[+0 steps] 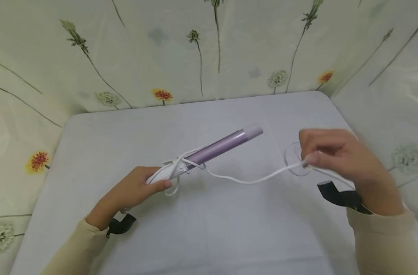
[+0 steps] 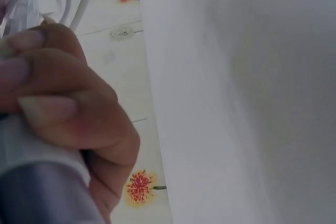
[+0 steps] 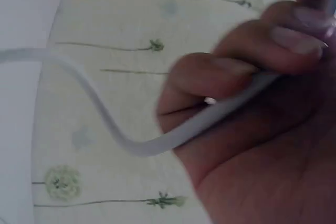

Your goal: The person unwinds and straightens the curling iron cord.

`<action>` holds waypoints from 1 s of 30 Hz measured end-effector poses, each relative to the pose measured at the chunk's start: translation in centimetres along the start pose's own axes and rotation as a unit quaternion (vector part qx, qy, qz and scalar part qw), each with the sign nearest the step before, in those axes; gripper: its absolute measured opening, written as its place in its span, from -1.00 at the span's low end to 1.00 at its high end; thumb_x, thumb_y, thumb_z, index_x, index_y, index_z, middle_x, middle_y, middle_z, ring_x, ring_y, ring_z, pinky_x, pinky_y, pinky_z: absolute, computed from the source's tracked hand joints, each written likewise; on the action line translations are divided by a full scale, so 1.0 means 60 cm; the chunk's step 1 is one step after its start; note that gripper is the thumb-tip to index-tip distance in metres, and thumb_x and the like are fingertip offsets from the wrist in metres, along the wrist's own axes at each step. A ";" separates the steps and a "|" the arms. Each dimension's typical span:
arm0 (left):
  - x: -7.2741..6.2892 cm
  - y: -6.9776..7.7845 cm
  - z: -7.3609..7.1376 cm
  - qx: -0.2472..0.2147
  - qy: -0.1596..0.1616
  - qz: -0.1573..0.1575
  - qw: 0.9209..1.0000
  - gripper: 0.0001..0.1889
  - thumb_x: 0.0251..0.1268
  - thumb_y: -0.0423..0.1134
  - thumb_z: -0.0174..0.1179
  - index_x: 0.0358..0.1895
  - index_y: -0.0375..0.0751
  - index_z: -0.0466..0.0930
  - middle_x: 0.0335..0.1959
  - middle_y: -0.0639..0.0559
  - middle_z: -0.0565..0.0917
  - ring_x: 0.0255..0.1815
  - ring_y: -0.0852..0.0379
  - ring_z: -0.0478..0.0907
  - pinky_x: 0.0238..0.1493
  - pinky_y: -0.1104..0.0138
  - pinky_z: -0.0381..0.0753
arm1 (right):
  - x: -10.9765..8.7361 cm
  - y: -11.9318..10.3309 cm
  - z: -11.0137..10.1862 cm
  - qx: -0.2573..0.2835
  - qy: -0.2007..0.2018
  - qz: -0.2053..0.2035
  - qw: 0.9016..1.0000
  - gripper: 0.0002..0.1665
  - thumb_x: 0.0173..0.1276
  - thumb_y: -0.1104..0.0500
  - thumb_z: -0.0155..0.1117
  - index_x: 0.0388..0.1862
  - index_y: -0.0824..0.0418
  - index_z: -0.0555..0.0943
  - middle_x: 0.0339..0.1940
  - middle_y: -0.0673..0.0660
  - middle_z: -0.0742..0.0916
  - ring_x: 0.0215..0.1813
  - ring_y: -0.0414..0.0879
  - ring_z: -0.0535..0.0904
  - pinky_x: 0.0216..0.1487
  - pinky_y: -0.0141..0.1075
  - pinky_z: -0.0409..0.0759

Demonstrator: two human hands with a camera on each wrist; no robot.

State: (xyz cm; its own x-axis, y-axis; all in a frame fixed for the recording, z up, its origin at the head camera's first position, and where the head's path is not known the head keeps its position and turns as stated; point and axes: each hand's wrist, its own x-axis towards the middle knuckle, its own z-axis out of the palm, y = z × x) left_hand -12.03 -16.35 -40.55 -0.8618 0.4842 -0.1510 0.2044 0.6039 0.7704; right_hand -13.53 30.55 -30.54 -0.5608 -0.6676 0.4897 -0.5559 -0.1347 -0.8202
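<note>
The left hand (image 1: 136, 187) is gripping the curling iron (image 1: 217, 150) by its handle over the white table (image 1: 229, 229); the right hand (image 1: 339, 156) is pinching the cord (image 1: 248, 182) out to the side. Cord handling is apparently the step in hand, whether winding or unwinding being unclear; the next move is probably calling for a steady handle. Fingers are hiding much of the handle; the right wrist is covering the cord's far end; the clear round piece (image 1: 291, 154) is defying identification.

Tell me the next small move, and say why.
Probably pull the cord gently outward with the right hand, to take up slack: it curves loosely between that hand and the iron, whose handle the left hand grips.
</note>
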 end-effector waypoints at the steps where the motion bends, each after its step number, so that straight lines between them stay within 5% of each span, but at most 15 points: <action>1: 0.001 0.000 -0.004 0.004 0.008 -0.004 1.000 -0.71 0.44 0.17 0.30 -0.11 0.05 0.68 -0.45 0.10 0.49 -0.38 0.06 0.43 -0.39 0.25 0.38 | -0.013 -0.005 0.007 -0.067 -0.025 0.052 0.996 -0.78 0.42 0.46 0.31 -0.27 0.15 0.70 -0.42 -0.03 0.55 -0.33 -0.18 0.40 -0.38 -0.37 0.30; 3: 0.002 0.002 -0.011 0.007 0.021 -0.012 1.000 -0.70 0.44 0.16 0.30 -0.12 0.02 0.67 -0.44 0.08 0.49 -0.36 0.04 0.44 -0.38 0.23 0.38 | -0.032 -0.001 0.025 -0.194 -0.085 0.172 0.962 -0.73 0.40 0.28 0.46 -0.34 -0.09 0.63 -0.49 -0.17 0.52 -0.40 -0.27 0.42 -0.42 -0.38 0.38; 6: -0.001 0.006 -0.018 0.003 0.030 -0.020 0.999 -0.69 0.45 0.14 0.30 -0.08 -0.01 0.68 -0.42 0.04 0.49 -0.34 0.01 0.44 -0.39 0.22 0.38 | -0.043 0.035 0.056 -0.328 -0.153 0.324 0.874 -0.79 0.42 0.05 0.48 -0.37 -0.15 0.62 -0.54 -0.22 0.53 -0.45 -0.28 0.44 -0.41 -0.33 0.44; 8: -0.003 0.009 -0.016 -0.005 0.024 -0.021 0.999 -0.68 0.44 0.14 0.31 -0.05 -0.01 0.69 -0.41 0.03 0.49 -0.33 0.00 0.44 -0.39 0.22 0.38 | -0.043 0.071 0.068 -0.383 -0.163 0.377 0.828 -0.81 0.45 0.06 0.43 -0.38 -0.06 0.64 -0.57 -0.16 0.52 -0.49 -0.23 0.41 -0.44 -0.28 0.41; 10: -0.005 0.010 -0.010 -0.012 0.011 -0.014 1.000 -0.68 0.43 0.15 0.32 -0.06 0.01 0.70 -0.42 0.04 0.49 -0.34 0.01 0.43 -0.39 0.24 0.38 | -0.042 0.105 0.069 -0.421 -0.139 0.397 0.804 -0.85 0.52 0.13 0.33 -0.31 0.07 0.65 -0.55 -0.08 0.55 -0.50 -0.17 0.41 -0.44 -0.23 0.40; 11: -0.005 0.011 -0.005 -0.016 0.003 -0.010 1.000 -0.69 0.42 0.16 0.33 -0.07 0.03 0.71 -0.42 0.05 0.50 -0.35 0.02 0.44 -0.40 0.24 0.38 | -0.040 0.119 0.065 -0.428 -0.111 0.403 0.802 -0.86 0.56 0.16 0.27 -0.26 0.14 0.63 -0.54 -0.04 0.56 -0.50 -0.13 0.41 -0.46 -0.21 0.39; 15: -0.007 0.009 0.016 -0.026 -0.028 0.006 0.999 -0.74 0.39 0.16 0.36 -0.16 0.08 0.69 -0.45 0.10 0.53 -0.43 0.08 0.44 -0.44 0.28 0.40 | -0.027 0.134 0.042 -0.400 0.086 0.373 0.833 -0.78 0.70 0.11 0.02 -0.03 0.24 0.53 -0.44 0.07 0.62 -0.52 -0.07 0.41 -0.52 -0.21 0.38; 17: -0.005 0.006 0.023 -0.024 -0.030 0.010 0.999 -0.75 0.38 0.15 0.37 -0.18 0.09 0.68 -0.46 0.12 0.54 -0.45 0.10 0.44 -0.46 0.28 0.40 | -0.017 0.119 0.032 -0.333 0.201 0.306 0.869 -0.76 0.71 0.13 0.00 0.02 0.31 0.50 -0.43 0.12 0.63 -0.59 -0.06 0.40 -0.58 -0.26 0.38; 20: -0.003 0.000 0.025 -0.012 -0.023 0.010 1.000 -0.74 0.40 0.14 0.35 -0.15 0.07 0.69 -0.47 0.13 0.52 -0.43 0.11 0.44 -0.43 0.27 0.39 | -0.006 0.081 0.024 -0.139 0.320 0.135 0.927 -0.82 0.68 0.31 0.00 -0.01 0.44 0.50 -0.47 0.20 0.59 -0.65 -0.06 0.35 -0.66 -0.34 0.30; 22: -0.002 -0.006 0.023 -0.005 -0.014 0.009 1.000 -0.73 0.46 0.09 0.32 -0.05 0.01 0.70 -0.43 0.12 0.53 -0.39 0.10 0.45 -0.39 0.25 0.42 | -0.004 0.056 0.021 0.027 0.316 -0.004 0.948 -0.87 0.62 0.47 -0.03 -0.07 0.59 0.45 -0.49 0.25 0.53 -0.64 -0.05 0.29 -0.65 -0.36 0.20; 25: 0.000 -0.017 0.017 -0.014 -0.001 0.009 1.000 -0.69 0.63 0.03 0.13 0.02 -0.12 0.68 -0.39 0.08 0.55 -0.38 0.08 0.46 -0.38 0.24 0.45 | -0.010 0.024 0.024 0.193 0.234 -0.137 0.943 -0.83 0.56 0.56 -0.06 -0.22 0.72 0.43 -0.49 0.29 0.48 -0.51 -0.04 0.24 -0.49 -0.34 0.12; 27: 0.002 -0.024 0.013 -0.028 0.009 0.009 1.000 -0.60 0.74 0.02 -0.09 0.04 -0.20 0.64 -0.41 0.04 0.55 -0.45 0.09 0.46 -0.44 0.26 0.46 | -0.019 0.012 0.026 0.211 0.147 -0.171 0.951 -0.81 0.53 0.55 -0.01 -0.31 0.71 0.44 -0.49 0.27 0.44 -0.44 -0.04 0.24 -0.39 -0.32 0.10; 30: 0.005 -0.028 0.004 -0.046 0.028 0.014 0.998 -0.42 0.80 0.06 -0.40 -0.03 -0.29 0.58 -0.50 0.01 0.49 -0.57 0.12 0.40 -0.57 0.29 0.41 | -0.047 0.009 0.022 0.146 0.014 -0.117 0.982 -0.86 0.39 0.61 0.11 -0.36 0.53 0.56 -0.50 0.17 0.45 -0.41 -0.09 0.27 -0.36 -0.37 0.17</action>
State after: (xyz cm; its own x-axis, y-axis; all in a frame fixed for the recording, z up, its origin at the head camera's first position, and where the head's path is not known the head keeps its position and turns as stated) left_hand -12.52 -17.05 -42.06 -0.8818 0.4619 -0.0957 0.1875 0.5293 0.8274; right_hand -11.45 31.38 -32.76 -0.4567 -0.5739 0.6798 -0.4750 -0.4888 -0.7317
